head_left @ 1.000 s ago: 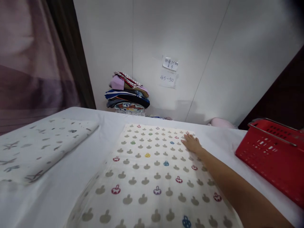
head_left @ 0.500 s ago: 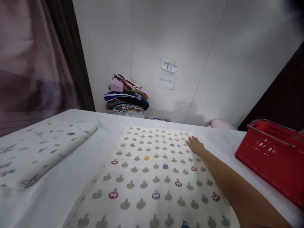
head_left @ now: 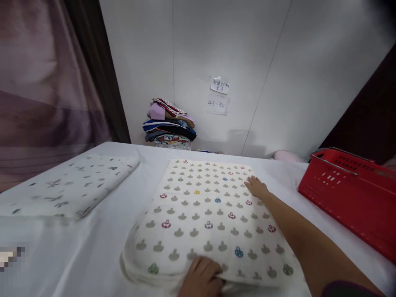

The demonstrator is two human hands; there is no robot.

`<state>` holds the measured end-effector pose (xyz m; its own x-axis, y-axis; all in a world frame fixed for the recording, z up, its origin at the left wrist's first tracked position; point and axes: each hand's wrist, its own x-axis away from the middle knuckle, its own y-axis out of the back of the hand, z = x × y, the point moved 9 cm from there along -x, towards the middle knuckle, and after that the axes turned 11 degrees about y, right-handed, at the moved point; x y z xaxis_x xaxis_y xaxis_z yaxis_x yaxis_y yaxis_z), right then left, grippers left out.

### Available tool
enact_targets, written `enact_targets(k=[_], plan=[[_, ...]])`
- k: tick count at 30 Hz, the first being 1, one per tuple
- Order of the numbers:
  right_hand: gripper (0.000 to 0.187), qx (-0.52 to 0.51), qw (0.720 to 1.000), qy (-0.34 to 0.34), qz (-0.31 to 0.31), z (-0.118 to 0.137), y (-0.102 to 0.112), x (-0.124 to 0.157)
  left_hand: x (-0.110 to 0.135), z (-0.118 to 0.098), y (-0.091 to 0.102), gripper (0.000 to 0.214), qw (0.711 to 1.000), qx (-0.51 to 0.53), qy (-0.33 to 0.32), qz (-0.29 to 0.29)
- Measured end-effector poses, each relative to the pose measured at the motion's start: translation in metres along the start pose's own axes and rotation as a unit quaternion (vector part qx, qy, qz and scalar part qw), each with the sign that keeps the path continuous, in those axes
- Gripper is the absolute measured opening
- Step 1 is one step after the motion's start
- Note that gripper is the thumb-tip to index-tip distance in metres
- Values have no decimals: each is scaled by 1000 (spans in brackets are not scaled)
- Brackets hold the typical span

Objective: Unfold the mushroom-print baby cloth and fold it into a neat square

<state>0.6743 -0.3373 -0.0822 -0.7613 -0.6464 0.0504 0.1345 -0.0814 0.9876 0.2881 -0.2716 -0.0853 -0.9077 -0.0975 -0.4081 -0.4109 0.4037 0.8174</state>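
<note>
A cream cloth (head_left: 213, 206) printed with small mushroom shapes, most of them grey-brown and some coloured, lies folded in layers in front of me. My right hand (head_left: 256, 187) rests flat, fingers spread, on its far right edge. At the near edge, my left hand (head_left: 201, 277) has its fingers curled over the cloth and grips it; the thumb is hard to see. The cloth's near left corner is rounded, with layers showing at the side.
Another folded white cloth (head_left: 89, 181) with a dark print lies to the left on the white-covered table (head_left: 102, 255). A red plastic basket (head_left: 349, 206) stands at the right. Folded fabrics (head_left: 170, 126) are stacked by the wall, beside two paper notes (head_left: 218, 95).
My left hand has come into view at the cloth's near edge, which now shows within the frame. My right hand stays on the far right edge. The view has shifted slightly.
</note>
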Motion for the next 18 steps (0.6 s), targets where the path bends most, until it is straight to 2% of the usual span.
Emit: enact_targets(k=[2, 6, 10, 14, 16, 18], plan=[[50, -6, 1000, 14, 12, -3, 0, 28, -5, -10, 8, 4, 1000, 2, -2, 12], [53, -23, 999, 27, 29, -15, 2, 90, -14, -26, 24, 13, 995, -12, 40, 96], [51, -30, 999, 10, 12, -18, 7, 160, -19, -33, 29, 20, 988, -37, 53, 137], [46, -108, 987, 65, -104, 21, 20, 241, -19, -36, 29, 22, 990, -44, 47, 125], [42, -155, 975, 103, -122, 47, 16, 277, -19, -37, 30, 22, 991, -47, 44, 114], [38, -158, 969, 148, -121, 69, 9, 303, -19, -38, 31, 22, 992, -55, 41, 107]])
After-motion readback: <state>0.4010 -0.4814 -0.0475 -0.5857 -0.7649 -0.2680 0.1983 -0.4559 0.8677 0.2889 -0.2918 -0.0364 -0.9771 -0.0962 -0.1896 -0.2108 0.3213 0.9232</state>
